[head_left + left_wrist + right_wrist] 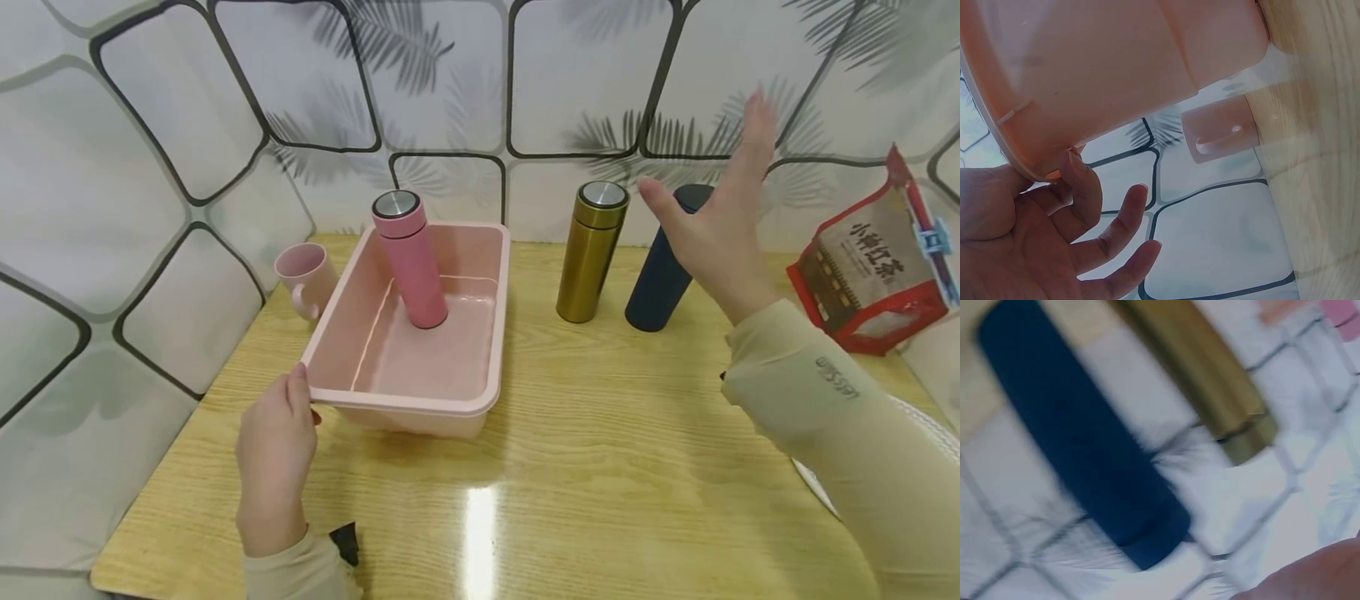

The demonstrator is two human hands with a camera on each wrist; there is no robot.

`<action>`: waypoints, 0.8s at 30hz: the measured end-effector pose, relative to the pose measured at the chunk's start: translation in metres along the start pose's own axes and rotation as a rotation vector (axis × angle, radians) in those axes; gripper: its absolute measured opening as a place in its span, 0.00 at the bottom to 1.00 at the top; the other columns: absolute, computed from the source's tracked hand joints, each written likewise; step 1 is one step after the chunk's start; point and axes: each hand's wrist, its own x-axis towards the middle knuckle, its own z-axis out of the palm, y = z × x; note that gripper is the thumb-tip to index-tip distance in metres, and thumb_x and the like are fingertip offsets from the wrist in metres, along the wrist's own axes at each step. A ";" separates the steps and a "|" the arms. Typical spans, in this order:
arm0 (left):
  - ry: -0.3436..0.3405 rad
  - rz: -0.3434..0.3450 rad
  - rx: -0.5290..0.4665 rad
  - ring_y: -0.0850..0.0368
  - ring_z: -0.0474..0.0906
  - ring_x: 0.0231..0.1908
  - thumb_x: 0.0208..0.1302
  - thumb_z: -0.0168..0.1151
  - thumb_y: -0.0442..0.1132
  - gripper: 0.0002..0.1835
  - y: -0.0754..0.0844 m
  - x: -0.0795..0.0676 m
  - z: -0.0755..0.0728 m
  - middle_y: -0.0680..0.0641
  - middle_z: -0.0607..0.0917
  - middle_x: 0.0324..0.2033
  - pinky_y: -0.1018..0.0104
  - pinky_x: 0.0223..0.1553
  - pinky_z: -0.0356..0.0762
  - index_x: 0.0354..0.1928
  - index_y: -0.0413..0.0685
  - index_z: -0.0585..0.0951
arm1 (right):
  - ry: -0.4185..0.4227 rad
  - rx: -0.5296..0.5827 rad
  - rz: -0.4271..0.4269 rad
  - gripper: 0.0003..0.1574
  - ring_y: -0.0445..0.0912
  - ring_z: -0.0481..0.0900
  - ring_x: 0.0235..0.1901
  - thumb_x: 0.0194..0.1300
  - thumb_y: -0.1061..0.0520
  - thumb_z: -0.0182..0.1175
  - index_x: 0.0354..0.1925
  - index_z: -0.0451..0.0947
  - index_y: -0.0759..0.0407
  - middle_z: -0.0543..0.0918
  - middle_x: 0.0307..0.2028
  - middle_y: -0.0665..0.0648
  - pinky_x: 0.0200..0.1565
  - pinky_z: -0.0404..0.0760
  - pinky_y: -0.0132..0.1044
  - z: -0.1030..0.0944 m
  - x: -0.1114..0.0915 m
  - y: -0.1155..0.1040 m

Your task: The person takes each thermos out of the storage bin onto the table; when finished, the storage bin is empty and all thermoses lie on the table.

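My left hand (277, 450) pinches the near left corner of a pink plastic basin (405, 403) by its rim; in the left wrist view the thumb and index finger are at the rim while the other fingers spread loosely. Inside the basin stands a pink thermos (415, 271) with a steel-topped lid. My right hand (723, 225) is raised with thumb and fingers spread, holding nothing, and overlaps a dark blue thermos (658, 283) in the head view. A gold thermos (590, 258) stands upright just left of the blue one. Both also show, blurred, in the right wrist view.
A pink mug (309, 279) stands left of the basin, close to the wall. At the right is a red and brown tea bag (870, 267) closed with a blue clip (934, 240). The wooden table (600, 467) meets a patterned wall covering (442, 75) at the back.
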 end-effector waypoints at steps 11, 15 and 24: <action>0.003 0.014 -0.008 0.45 0.72 0.23 0.80 0.27 0.55 0.33 -0.001 0.001 0.000 0.40 0.80 0.25 0.53 0.24 0.66 0.37 0.36 0.76 | -0.073 0.103 -0.471 0.73 0.37 0.30 0.74 0.60 0.30 0.62 0.73 0.32 0.73 0.35 0.76 0.65 0.69 0.34 0.38 0.068 0.021 -0.075; 0.005 0.014 -0.013 0.45 0.72 0.23 0.80 0.28 0.55 0.32 0.000 0.000 0.000 0.41 0.80 0.25 0.53 0.25 0.66 0.35 0.36 0.75 | -0.175 0.161 -0.330 0.74 0.32 0.27 0.72 0.58 0.38 0.69 0.77 0.28 0.60 0.31 0.77 0.53 0.69 0.34 0.37 0.096 0.022 -0.082; 0.029 0.023 -0.017 0.45 0.72 0.22 0.80 0.29 0.54 0.32 -0.001 0.000 0.001 0.41 0.80 0.24 0.53 0.24 0.66 0.33 0.37 0.75 | -0.360 0.207 -0.094 0.75 0.29 0.26 0.70 0.57 0.40 0.72 0.77 0.24 0.42 0.30 0.77 0.47 0.69 0.40 0.40 0.165 0.018 -0.075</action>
